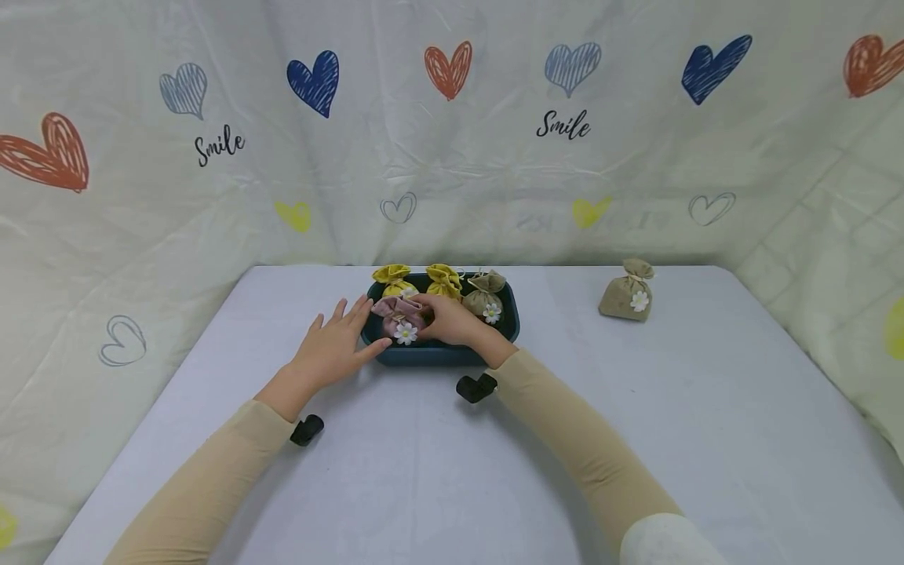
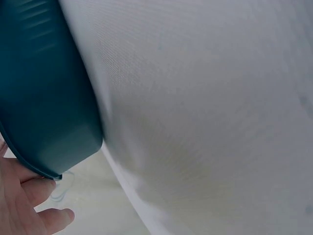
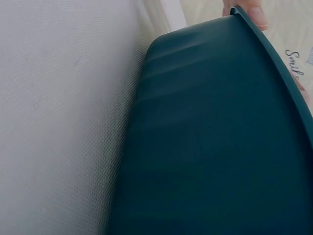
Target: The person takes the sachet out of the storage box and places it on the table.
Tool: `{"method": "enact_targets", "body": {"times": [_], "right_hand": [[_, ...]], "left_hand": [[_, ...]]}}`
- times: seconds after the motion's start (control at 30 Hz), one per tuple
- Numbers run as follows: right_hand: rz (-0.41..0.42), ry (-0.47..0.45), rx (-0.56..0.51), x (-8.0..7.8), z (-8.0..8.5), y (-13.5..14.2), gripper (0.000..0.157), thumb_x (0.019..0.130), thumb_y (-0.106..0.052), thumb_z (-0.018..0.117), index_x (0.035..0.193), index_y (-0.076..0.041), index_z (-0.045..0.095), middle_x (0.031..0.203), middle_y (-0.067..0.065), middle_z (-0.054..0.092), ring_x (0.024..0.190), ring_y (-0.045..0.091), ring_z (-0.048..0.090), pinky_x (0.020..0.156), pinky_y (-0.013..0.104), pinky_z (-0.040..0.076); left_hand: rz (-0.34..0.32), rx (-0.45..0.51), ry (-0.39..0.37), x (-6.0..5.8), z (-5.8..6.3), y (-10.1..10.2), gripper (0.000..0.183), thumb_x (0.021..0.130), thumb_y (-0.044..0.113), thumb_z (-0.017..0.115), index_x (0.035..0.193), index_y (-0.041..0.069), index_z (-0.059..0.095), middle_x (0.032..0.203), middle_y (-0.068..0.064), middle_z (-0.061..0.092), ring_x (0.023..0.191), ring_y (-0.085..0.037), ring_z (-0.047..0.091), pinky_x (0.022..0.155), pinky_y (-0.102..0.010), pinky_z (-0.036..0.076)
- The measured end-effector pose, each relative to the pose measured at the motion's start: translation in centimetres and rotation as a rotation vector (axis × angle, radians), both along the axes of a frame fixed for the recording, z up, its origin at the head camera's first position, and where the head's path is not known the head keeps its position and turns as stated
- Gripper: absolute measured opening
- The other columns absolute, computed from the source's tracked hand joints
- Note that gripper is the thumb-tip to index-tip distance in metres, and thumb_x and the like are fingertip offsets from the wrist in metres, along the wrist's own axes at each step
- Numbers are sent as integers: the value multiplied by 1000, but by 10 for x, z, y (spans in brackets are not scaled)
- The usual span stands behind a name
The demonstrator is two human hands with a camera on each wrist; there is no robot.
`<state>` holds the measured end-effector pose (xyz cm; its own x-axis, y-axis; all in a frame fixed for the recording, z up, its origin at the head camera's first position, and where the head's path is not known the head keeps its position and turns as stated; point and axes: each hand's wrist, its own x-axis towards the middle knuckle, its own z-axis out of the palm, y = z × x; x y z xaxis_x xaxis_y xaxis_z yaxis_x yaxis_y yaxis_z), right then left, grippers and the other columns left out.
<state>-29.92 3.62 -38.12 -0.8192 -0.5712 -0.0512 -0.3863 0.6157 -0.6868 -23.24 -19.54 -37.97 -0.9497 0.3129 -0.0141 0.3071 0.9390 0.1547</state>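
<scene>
Right grip [image 1: 455,320]: narrow, thumb and fingers curled, holding the pink pouch [image 1: 399,310] at its right side. Left grip [image 1: 332,349]: wide, fingers straight and spread, at the left end of the teal tub [image 1: 434,358]; seen at the rim in the left wrist view too, lower left of the frame.

Location of pink pouch: inside the tub, front left part, upper centre of the head frame. Gathered at the neck; white flower [image 1: 406,333] towards the camera. Just behind, along the far side of the tub: left yellow pouch [image 1: 391,275] and right yellow pouch [image 1: 443,276]. In the right end of the tub: olive pouch [image 1: 480,298], also flowered.

Outside the tub, well apart, right of the head frame: tan pouch [image 1: 621,300], standing upright on the white counter [image 1: 395,471], flower at its right.

At the cuffs of the beige sleeves [image 1: 205,479]: black devices [image 1: 476,388], one per wrist. Across the top of the head frame: pale backdrop [image 1: 374,157], printed with hearts and "Smile". In the right wrist view: ribbed tub wall at right, fingers [image 3: 255,15] at its rim near the top.
</scene>
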Motion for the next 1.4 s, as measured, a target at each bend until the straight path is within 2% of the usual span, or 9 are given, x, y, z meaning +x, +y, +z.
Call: {"method": "enact_targets", "body": {"times": [0.27,0.9,1.23,1.4], "right_hand": [[-12,36,-6,5,3,1,62,94,-10,76,151,-4,50,129,18,67,118,28,64,98,40,53],[-68,49,-92,4,0,5,51,95,-13,77,142,-10,57,120,16,70,106,27,68,85,40,56],[-65,13,-165,6,2,10,47,94,-10,77,138,-7,59,114,17,72,92,26,69,74,36,56],[-68,4,-201,8,5,16,46,95,-8,75,138,-6,59,115,18,72,96,27,70,76,37,56]], "left_hand": [[2,-1,-3,0,1,0,90,102,66,44,164,4,20,169,-14,17,153,-45,13,116,-70,16],[0,-4,-9,-1,0,-1,89,103,66,43,163,3,22,170,-12,15,153,-45,13,116,-70,17],[1,-2,1,-1,-2,-1,91,102,66,44,164,3,19,170,-13,16,153,-45,13,116,-71,16],[1,16,5,1,-1,1,91,102,64,46,164,4,19,169,-14,17,153,-45,13,116,-71,16]]}}
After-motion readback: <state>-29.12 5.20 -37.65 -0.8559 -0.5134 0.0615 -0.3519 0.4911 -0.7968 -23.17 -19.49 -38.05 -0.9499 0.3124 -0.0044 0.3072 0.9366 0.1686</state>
